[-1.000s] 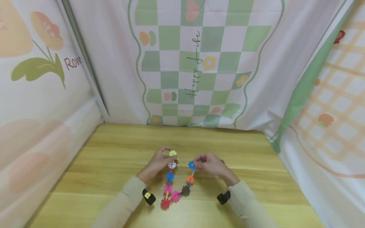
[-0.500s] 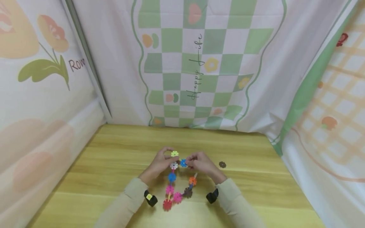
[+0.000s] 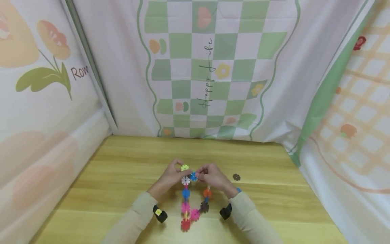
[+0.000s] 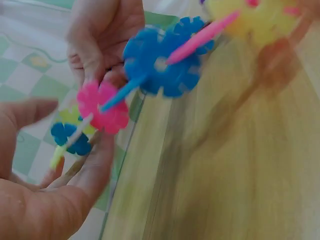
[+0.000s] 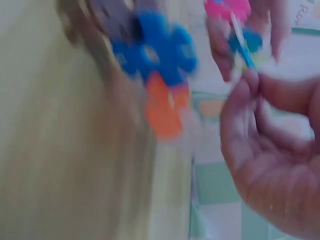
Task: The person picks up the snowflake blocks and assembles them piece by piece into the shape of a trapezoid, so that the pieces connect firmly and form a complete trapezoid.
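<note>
In the head view a chain of linked, slotted plastic snowflake discs hangs in a loop between the two hands. My left hand (image 3: 169,179) grips one end, by a yellow-green disc (image 3: 184,167) and a white disc (image 3: 185,180). A blue snowflake disc (image 3: 193,176) is pinched edge-on between the thumb and fingertips of my right hand (image 3: 214,178), against the left hand's end. Whether it is slotted in cannot be told. Below hang a second blue disc (image 3: 186,194), a red disc (image 3: 185,224) at the bottom, and an orange disc (image 3: 207,193) near the chain's other end.
On the wooden table (image 3: 131,152) lies a loose brown disc (image 3: 236,177), right of the right hand. Another blue disc (image 3: 239,190) shows partly behind the right wrist. Printed curtains (image 3: 128,67) enclose the table at the back and on both sides.
My right hand has moved left, bringing the blue disc up to the left hand's end of the chain. The loose brown disc has come into full view. My left hand keeps its grip.
</note>
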{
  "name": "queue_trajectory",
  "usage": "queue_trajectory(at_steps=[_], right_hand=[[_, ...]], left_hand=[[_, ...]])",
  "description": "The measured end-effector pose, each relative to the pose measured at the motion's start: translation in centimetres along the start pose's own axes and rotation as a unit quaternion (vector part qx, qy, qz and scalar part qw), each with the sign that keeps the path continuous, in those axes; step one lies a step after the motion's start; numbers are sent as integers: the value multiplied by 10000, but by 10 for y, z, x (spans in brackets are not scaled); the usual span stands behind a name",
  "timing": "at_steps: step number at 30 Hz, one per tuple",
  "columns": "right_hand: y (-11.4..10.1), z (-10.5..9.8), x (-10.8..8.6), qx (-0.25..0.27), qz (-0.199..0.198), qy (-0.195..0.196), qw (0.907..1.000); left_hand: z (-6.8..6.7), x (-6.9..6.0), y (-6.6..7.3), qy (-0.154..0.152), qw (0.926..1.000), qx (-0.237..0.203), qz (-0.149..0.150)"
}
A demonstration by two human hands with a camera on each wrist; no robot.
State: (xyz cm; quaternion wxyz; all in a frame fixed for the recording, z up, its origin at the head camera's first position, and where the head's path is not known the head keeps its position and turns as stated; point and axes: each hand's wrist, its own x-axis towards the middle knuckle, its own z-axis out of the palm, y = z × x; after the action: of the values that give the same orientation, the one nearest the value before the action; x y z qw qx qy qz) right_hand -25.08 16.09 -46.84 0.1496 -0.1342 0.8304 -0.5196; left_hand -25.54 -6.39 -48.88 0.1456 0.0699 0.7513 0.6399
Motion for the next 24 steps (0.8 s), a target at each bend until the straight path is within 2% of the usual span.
queue_trajectory(at_steps=[3, 6, 8, 11, 14, 17, 19, 24], right_hand=[[0, -11, 2, -303, -266, -537, 9977], [3, -28, 0, -771, -348, -682, 9941], [8, -44, -5, -1172, -327, -510, 9913], [21, -75, -18, -1901, -190, -18, 9816], [36, -101, -32, -2333, 193, 392, 9714], [49, -116, -44, -2441, 584, 556, 9664], [58, -120, -48, -2367, 671, 593, 9674], [73, -118, -51, -2282, 467, 669, 9702]], left_hand=[[-3, 1, 1, -297, 9995, 69, -83], [-4, 1, 0, -578, 9982, 139, 22], [-6, 0, -2, -701, 9975, 110, 32], [-7, -1, -7, -725, 9973, 99, 5], [-10, -2, -10, -703, 9974, 152, -1], [-12, -3, -10, -739, 9970, 211, -33], [-13, -3, -10, -768, 9966, 285, -55], [-12, -3, -8, -931, 9950, 351, -104]])
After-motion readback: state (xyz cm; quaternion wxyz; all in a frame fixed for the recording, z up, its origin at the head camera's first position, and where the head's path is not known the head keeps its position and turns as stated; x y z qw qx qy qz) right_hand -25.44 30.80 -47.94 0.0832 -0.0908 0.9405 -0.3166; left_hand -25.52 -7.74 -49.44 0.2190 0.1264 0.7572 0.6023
